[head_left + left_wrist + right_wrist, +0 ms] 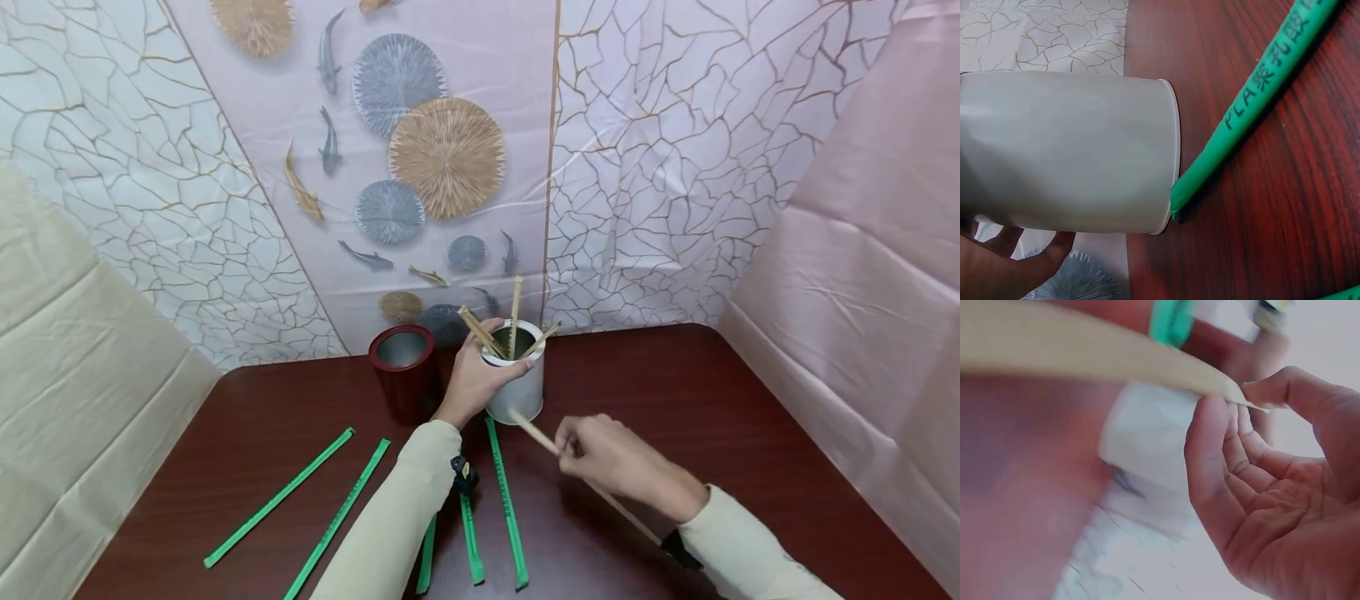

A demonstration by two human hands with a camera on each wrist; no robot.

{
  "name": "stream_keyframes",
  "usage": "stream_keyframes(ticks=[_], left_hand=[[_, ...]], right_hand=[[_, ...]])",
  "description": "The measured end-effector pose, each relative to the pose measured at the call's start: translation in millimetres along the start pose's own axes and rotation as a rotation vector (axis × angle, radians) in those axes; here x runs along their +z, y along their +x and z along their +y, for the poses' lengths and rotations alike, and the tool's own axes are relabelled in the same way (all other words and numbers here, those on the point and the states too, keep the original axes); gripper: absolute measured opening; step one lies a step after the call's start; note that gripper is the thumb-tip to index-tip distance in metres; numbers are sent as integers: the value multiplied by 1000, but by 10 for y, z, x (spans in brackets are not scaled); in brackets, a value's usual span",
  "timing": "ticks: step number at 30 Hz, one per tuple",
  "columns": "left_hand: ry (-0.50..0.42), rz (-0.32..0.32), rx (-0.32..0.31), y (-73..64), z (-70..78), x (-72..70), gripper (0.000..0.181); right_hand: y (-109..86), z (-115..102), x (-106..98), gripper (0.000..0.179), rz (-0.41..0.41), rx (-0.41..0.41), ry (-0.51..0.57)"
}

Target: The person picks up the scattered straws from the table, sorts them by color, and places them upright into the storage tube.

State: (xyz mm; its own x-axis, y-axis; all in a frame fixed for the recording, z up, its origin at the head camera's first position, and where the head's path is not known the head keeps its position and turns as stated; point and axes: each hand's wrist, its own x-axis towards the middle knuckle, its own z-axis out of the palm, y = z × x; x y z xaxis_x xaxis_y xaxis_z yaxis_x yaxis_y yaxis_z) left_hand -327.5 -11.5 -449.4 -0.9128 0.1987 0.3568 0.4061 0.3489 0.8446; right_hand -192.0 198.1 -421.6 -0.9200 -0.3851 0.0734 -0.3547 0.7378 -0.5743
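Tan wrapped straw [542,437] slanting in its pinch, the right hand [618,460] hovers knuckles-up before me while the outstretched left hand [477,375] clasps the white canister [522,396]

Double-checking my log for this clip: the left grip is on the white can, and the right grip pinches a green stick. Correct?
Only the colour is wrong: the head view shows a tan stick. So the left grip is on the white can, and the right grip pinches a tan stick.
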Motion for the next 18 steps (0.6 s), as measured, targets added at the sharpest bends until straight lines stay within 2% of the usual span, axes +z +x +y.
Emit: stream_keyframes(ticks=[3, 6, 12, 15, 18], left_hand=[[0, 2, 5, -6, -3, -7, 82], [-2, -13, -4, -11, -6, -10, 83], [-5, -15, -18, -9, 0, -19, 82], [-2, -13, -22, -2, 7, -20, 81], [-1, -17, -22, 6, 18, -4, 82]], right_hand=[[-57, -115, -326, 13, 59, -2, 120], [-95, -257, -647, 15, 155, -26, 204], [-39, -574, -1141, 21, 441, -271, 230], [50, -722, -1279, 24, 535, -374, 346], [190, -795, -1315, 23, 612, -436, 426]])
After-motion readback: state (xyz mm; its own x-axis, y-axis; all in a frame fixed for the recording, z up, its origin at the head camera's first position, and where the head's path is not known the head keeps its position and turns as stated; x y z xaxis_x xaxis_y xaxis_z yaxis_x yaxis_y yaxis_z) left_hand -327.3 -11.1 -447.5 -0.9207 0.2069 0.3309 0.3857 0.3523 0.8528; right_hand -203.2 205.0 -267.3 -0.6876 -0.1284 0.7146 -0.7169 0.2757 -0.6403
